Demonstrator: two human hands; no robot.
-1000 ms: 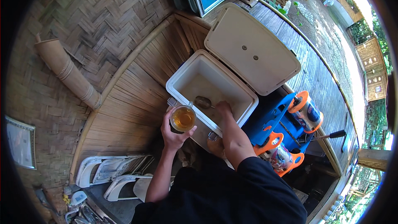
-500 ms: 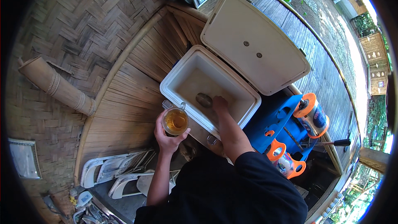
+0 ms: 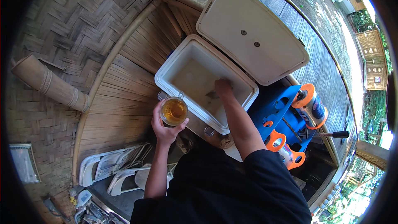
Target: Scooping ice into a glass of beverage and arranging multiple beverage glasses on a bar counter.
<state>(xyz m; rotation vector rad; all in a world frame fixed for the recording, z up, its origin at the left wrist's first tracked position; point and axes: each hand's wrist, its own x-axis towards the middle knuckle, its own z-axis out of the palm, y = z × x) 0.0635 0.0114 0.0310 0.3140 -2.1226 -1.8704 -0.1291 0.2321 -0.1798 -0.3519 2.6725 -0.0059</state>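
My left hand wraps clear glass mug, amber liquid inside; right hand in white cooler, can't tell grip.

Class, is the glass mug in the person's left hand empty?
No, the glass mug, gripped by the left hand, contains amber liquid.

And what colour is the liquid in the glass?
The liquid is golden amber; it shows best in the head view.
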